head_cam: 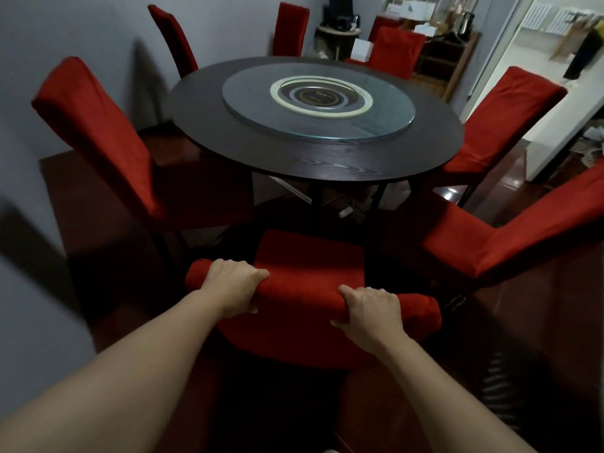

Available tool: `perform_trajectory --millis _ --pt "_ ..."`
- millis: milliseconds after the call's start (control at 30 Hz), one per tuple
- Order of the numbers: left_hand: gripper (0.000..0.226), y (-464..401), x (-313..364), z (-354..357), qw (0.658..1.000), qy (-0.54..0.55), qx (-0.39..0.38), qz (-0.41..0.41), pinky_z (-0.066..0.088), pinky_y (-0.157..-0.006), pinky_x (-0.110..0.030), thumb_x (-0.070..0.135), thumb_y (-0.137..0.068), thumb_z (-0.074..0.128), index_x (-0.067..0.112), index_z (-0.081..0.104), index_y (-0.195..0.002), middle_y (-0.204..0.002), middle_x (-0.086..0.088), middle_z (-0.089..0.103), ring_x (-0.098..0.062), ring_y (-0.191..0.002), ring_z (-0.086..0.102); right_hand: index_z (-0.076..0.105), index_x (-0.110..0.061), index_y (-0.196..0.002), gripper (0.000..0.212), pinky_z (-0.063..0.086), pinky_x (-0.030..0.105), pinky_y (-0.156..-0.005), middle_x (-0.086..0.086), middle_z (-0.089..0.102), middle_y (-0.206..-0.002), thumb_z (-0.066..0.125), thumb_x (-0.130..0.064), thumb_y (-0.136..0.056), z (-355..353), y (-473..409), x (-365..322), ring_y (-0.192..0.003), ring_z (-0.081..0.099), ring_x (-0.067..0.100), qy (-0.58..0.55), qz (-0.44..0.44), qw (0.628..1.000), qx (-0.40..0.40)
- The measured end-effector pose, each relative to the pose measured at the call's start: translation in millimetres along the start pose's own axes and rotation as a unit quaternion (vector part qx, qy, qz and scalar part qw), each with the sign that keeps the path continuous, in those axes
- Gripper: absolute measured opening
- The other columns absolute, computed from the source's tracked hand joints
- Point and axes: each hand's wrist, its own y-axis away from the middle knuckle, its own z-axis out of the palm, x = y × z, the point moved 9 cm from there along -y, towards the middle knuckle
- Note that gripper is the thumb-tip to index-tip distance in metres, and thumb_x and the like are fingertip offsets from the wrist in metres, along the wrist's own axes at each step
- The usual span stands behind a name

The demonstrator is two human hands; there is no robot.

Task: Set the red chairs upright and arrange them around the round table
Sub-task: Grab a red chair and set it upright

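Observation:
A dark round table (pixel 327 158) with a glass turntable (pixel 318 101) fills the middle of the head view. Directly below me stands an upright red chair (pixel 307 256), its seat facing the table's near edge. My left hand (pixel 233 286) grips the left part of its backrest top, and my right hand (pixel 371 313) grips the right part. Several other red chairs stand upright around the table: one at the left (pixel 98 135), one at the near right (pixel 510 237), one at the far right (pixel 500 122), and more at the back (pixel 291 27).
A grey wall runs close along the left side. A wooden shelf unit (pixel 447 57) with boxes and a kettle stands at the back right. A doorway (pixel 562 60) opens on the right. The floor (pixel 539 338) is dark red and glossy.

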Motion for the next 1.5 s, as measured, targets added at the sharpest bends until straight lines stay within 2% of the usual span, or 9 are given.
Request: perform_trajectory --millis 167,300,567,767,967,1167,1267,1367,1500 --pt "0.047 -3 -3 -3 1.0 -0.003 0.019 0.007 0.046 -0.076 -0.033 0.056 -0.074 0.069 0.037 0.052 -0.113 -0.101 0.01 0.066 -0.016 -0.097 0.063 0.056 -0.033 -0.109 0.048 0.044 0.029 -0.073 -0.01 0.063 -0.095 0.062 -0.067 -0.076 -1 -9 4 -0.09 0.061 0.014 0.001 -0.029 1.0 0.009" --pt "0.046 -7 4 -7 0.999 -0.002 0.041 -0.005 0.046 -0.077 -0.032 0.055 -0.078 0.067 0.035 0.053 -0.117 -0.102 0.009 0.067 -0.017 -0.097 0.064 0.054 -0.035 -0.12 0.057 0.046 0.031 -0.077 -0.012 0.061 -0.107 0.061 -0.069 -0.074 3 -24 11 -0.098 0.062 0.014 0.022 -0.087 0.996 -0.029" --pt "0.043 -28 41 -14 0.997 0.019 0.072 -0.024 0.044 -0.071 -0.03 0.051 -0.079 0.068 0.035 0.054 -0.116 -0.101 0.01 0.067 -0.015 -0.094 0.065 0.053 -0.035 -0.12 0.057 0.046 0.032 -0.082 -0.011 0.06 -0.111 0.068 -0.064 -0.073 2 -39 62 -0.102 0.061 0.014 0.016 -0.064 0.997 -0.05" --pt "0.045 -31 47 -18 0.996 0.034 0.053 -0.066 0.042 -0.073 -0.03 0.051 -0.074 0.072 0.035 0.055 -0.112 -0.099 0.009 0.067 -0.016 -0.095 0.064 0.054 -0.035 -0.115 0.053 0.041 0.029 -0.07 -0.011 0.06 -0.104 0.067 -0.064 -0.073 0 -42 70 -0.096 0.06 0.014 0.012 -0.107 0.993 -0.045" --pt "0.046 -28 55 -20 0.994 0.014 0.063 -0.083 0.042 -0.081 -0.032 0.05 -0.075 0.072 0.032 0.054 -0.114 -0.102 0.009 0.066 -0.015 -0.098 0.062 0.052 -0.032 -0.121 0.06 0.044 0.032 -0.079 -0.009 0.061 -0.106 0.068 -0.063 -0.072 0 -38 74 -0.097 0.06 0.014 0.0 -0.098 0.995 -0.028" --pt "0.053 -25 59 -20 0.993 0.016 0.041 -0.106 0.036 -0.094 -0.035 0.052 -0.073 0.072 0.032 0.051 -0.117 -0.111 0.009 0.06 -0.017 -0.106 0.055 0.051 -0.031 -0.118 0.059 0.04 0.031 -0.077 -0.008 0.059 -0.106 0.068 -0.064 -0.072 2 -38 73 -0.098 0.058 0.014 -0.001 -0.104 0.993 -0.062" --pt "0.066 -21 59 -21 0.992 0.066 -0.009 -0.104 0.03 -0.104 -0.038 0.056 -0.072 0.071 0.034 0.045 -0.128 -0.121 0.008 0.056 -0.018 -0.114 0.05 0.049 -0.031 -0.123 0.068 0.044 0.033 -0.082 -0.006 0.057 -0.113 0.069 -0.067 -0.068 1 -40 71 -0.101 0.057 0.015 -0.025 -0.115 0.986 -0.116" --pt "0.078 -14 55 -31 0.978 0.174 -0.036 -0.114 0.027 -0.108 -0.039 0.064 -0.072 0.068 0.035 0.039 -0.138 -0.132 0.007 0.051 -0.018 -0.123 0.046 0.041 -0.031 -0.135 0.082 0.047 0.034 -0.091 -0.004 0.05 -0.126 0.067 -0.07 -0.068 -9 -42 63 -0.11 0.053 0.015 -0.139 -0.109 0.967 -0.184" --pt "0.074 1 37 -53 0.959 0.231 0.001 -0.164 0.03 -0.107 -0.039 0.063 -0.08 0.06 0.031 0.035 -0.142 -0.137 0.003 0.05 -0.018 -0.124 0.048 0.039 -0.025 -0.14 0.074 0.045 0.037 -0.098 0.003 0.045 -0.138 0.053 -0.068 -0.082 -39 -63 43 -0.121 0.048 0.02 -0.21 -0.099 0.96 -0.158"
